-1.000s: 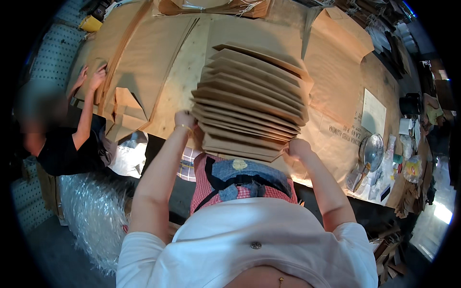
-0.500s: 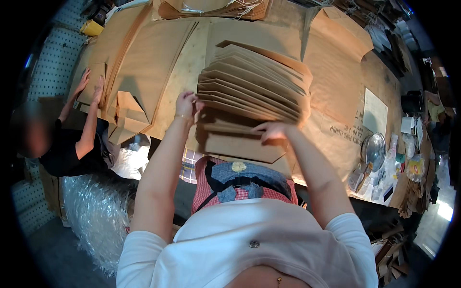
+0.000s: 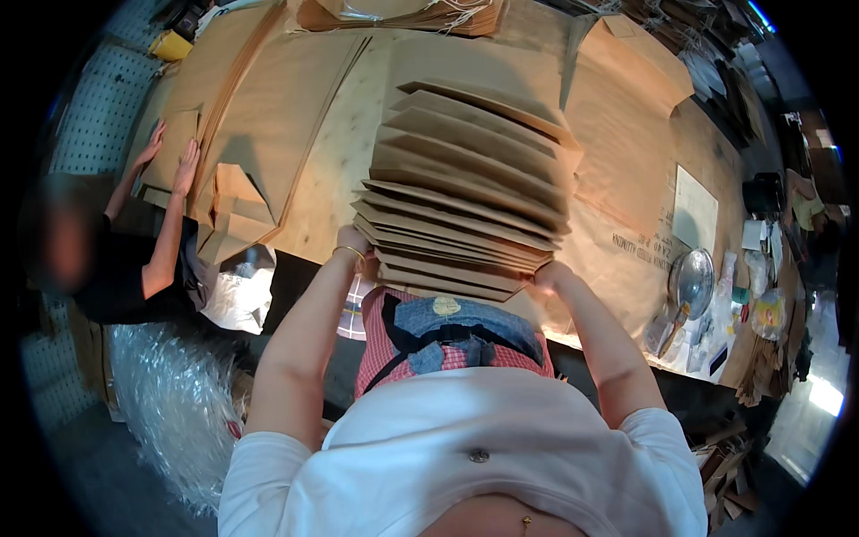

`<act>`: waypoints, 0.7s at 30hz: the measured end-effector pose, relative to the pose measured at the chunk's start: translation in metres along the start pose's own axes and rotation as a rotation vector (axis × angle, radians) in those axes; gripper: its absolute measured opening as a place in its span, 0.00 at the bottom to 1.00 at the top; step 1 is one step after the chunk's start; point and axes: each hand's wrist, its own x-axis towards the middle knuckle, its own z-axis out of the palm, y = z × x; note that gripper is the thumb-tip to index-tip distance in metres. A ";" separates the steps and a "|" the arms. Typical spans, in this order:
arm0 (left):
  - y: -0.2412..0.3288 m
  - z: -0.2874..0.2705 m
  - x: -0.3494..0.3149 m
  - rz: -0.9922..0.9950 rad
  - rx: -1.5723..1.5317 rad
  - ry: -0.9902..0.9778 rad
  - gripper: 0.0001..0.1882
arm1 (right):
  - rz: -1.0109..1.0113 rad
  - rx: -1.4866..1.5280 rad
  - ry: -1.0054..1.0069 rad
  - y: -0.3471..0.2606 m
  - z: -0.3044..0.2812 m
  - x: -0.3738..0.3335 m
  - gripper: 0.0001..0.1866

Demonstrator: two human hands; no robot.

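Before me lies a fanned pile of brown kraft paper bags [image 3: 474,170], their folded ends overlapping like steps toward my body. At the near left corner of the pile, my left hand [image 3: 352,243] is closed on the edges of the nearest bags, its fingers partly hidden by the paper. My right hand [image 3: 548,276] grips the near right corner of the same bags, fingers curled at the edge. The nearest folded ends are bunched close together between both hands, while those farther off are spread apart.
Large brown paper sheets [image 3: 295,98] cover the table's left, where a co-worker's hands [image 3: 186,168] rest on paper. A printed brown bag [image 3: 617,161] lies to the right, beyond it a white sheet [image 3: 695,206] and a metal bowl [image 3: 692,276]. Clear plastic film [image 3: 170,403] sits lower left.
Both my hands have moved to the pile's near corners, the left downward, the right outward and down. The nearer folded ends have come toward me and bunched up; the farther ones are more widely spread.
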 end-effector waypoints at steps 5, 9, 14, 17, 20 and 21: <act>0.092 0.031 -0.014 0.044 -0.046 -0.088 0.11 | -0.118 0.289 0.189 -0.077 -0.022 -0.070 0.24; 0.137 0.060 0.012 -0.048 -0.341 -0.091 0.09 | -0.373 -0.058 1.122 -0.094 0.017 0.001 0.38; 0.121 0.042 -0.001 0.163 0.002 -0.193 0.10 | -0.284 0.560 0.083 -0.079 -0.064 0.003 0.32; 0.044 -0.018 0.030 0.566 0.407 0.043 0.10 | -0.561 0.575 -0.175 -0.041 -0.112 0.019 0.07; -0.011 -0.041 0.024 0.298 0.337 -0.110 0.09 | -0.259 0.626 -0.108 -0.041 -0.115 0.017 0.15; -0.008 -0.027 0.004 0.131 0.174 -0.189 0.09 | -0.194 0.569 -0.091 -0.037 -0.106 0.020 0.16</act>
